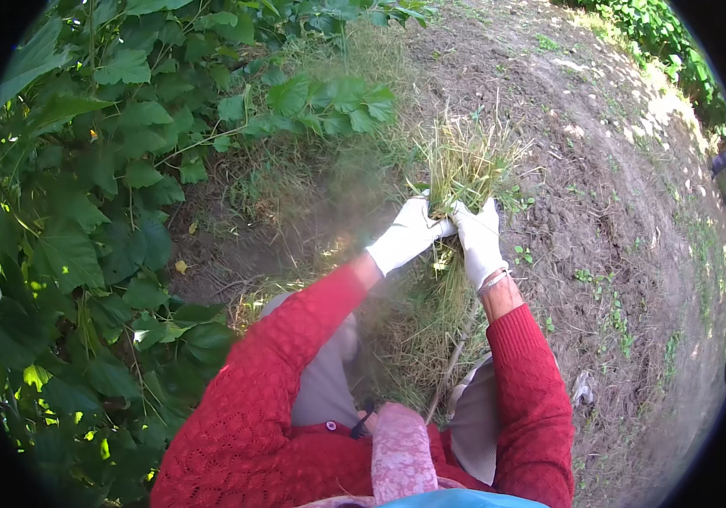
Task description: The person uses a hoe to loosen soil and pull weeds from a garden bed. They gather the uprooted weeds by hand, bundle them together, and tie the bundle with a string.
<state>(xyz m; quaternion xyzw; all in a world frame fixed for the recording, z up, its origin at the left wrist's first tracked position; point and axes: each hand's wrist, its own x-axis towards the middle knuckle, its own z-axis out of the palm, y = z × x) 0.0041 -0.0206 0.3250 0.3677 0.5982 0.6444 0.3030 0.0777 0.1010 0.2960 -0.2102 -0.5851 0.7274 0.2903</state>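
Both of my hands wear white gloves and meet around a bundle of cut grass, its pale stems fanning out away from me. My left hand grips the bundle from the left side. My right hand closes on it from the right, thumbs close together. Below the hands more of the long grass trails back toward my legs. Exactly how the fingers wrap the stems is hidden by the gloves and grass.
Leafy green bushes crowd the left side, and one leafy branch reaches toward the middle. Bare, clodded soil stretches along the right. A thin stick lies between my legs. A scrap of whitish litter lies at the right.
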